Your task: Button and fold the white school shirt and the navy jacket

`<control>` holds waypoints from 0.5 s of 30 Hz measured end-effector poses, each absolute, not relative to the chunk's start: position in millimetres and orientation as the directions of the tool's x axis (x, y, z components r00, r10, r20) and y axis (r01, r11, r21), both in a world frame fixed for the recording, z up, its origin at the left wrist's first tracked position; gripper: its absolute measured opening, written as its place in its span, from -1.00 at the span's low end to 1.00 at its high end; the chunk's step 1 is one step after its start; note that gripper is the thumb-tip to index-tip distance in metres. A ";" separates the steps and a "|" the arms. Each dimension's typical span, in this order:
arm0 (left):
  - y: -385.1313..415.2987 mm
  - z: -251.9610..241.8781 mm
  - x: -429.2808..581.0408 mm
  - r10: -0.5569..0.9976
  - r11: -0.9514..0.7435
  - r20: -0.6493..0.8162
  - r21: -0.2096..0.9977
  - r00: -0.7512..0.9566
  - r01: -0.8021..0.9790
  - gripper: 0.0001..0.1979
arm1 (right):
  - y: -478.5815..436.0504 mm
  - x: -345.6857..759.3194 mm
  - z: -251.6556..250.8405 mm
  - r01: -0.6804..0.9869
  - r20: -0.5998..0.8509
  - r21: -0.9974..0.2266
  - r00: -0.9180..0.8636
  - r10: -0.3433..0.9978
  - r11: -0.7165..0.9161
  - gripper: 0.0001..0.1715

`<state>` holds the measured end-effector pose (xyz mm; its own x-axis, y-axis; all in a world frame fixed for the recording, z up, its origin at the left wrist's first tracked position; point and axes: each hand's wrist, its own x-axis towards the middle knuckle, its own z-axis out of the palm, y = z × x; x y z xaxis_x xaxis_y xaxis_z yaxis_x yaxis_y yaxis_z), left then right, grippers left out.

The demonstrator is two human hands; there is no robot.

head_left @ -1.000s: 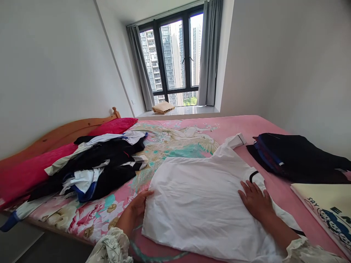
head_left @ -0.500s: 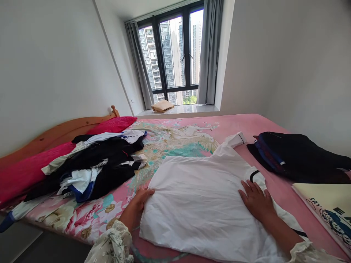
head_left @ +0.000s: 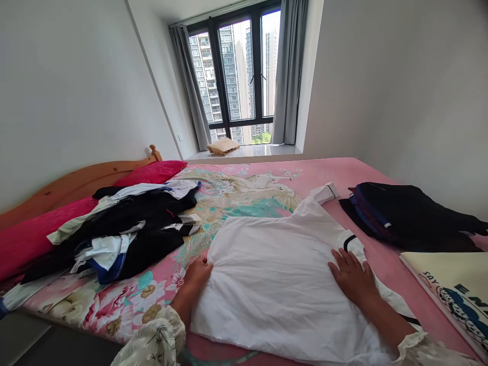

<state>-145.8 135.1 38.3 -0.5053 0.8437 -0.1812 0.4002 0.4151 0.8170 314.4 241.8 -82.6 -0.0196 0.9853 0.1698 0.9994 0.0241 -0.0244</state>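
Note:
A white shirt (head_left: 267,284) with black trim lies spread on the bed in front of me. One sleeve points away towards the window, and the trimmed neckline is on the right. At the shirt's left edge, my left hand (head_left: 197,274) is closed, pinching the fabric between thumb and fingers; small creases run from that grip. My right hand (head_left: 354,278) rests palm down near the neckline, its fingers spread and pressing on the cloth.
A loose heap of black, white and blue clothes (head_left: 148,218) lies on the left beside red pillows (head_left: 148,174). To the right are a stack of folded dark clothes (head_left: 407,213) and a folded cream printed garment (head_left: 450,284). The floral bedsheet (head_left: 244,195) stretches towards the window sill.
My left hand has tightened from an extended thumb to a closed pinch on the shirt's left edge. The right hand stays flat on the cloth. The view has shifted slightly.

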 end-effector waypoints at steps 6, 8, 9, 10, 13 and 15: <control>121.4 23.7 -104.5 0.981 0.127 0.053 0.564 -0.189 0.816 -0.54 | 240.7 314.6 -77.5 0.999 0.152 -0.027 -0.023 0.988 0.027 -0.33; 101.3 16.3 -95.6 1.000 0.006 -0.010 0.416 -0.001 0.909 -0.50 | 240.2 315.1 -77.7 0.999 0.157 -0.029 -0.023 0.987 0.028 -0.33; 88.7 12.4 -96.7 0.996 -0.032 -0.068 0.333 0.058 0.942 -0.45 | 240.1 315.5 -78.7 0.999 0.161 -0.032 -0.025 0.987 0.030 -0.33; 75.0 9.0 -101.7 0.989 -0.045 -0.127 0.256 0.079 0.966 -0.40 | 240.2 316.0 -80.2 0.999 0.165 -0.036 -0.029 0.986 0.035 -0.33; 33.2 6.7 -133.1 0.976 0.102 -0.206 0.138 -0.072 0.985 -0.30 | 241.6 318.3 -85.6 0.998 0.172 -0.046 -0.042 0.984 0.050 -0.33; 11.7 12.7 -154.2 0.959 0.241 -0.181 0.125 -0.217 0.962 -0.28 | 242.8 319.3 -85.1 0.997 0.148 -0.055 -0.038 0.988 0.047 -0.34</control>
<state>-154.2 11.7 12.7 -0.2169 0.9594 -0.1806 0.9625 0.2411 0.1247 319.3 242.8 -85.1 -0.0383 0.9882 0.1481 0.9974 0.0469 -0.0550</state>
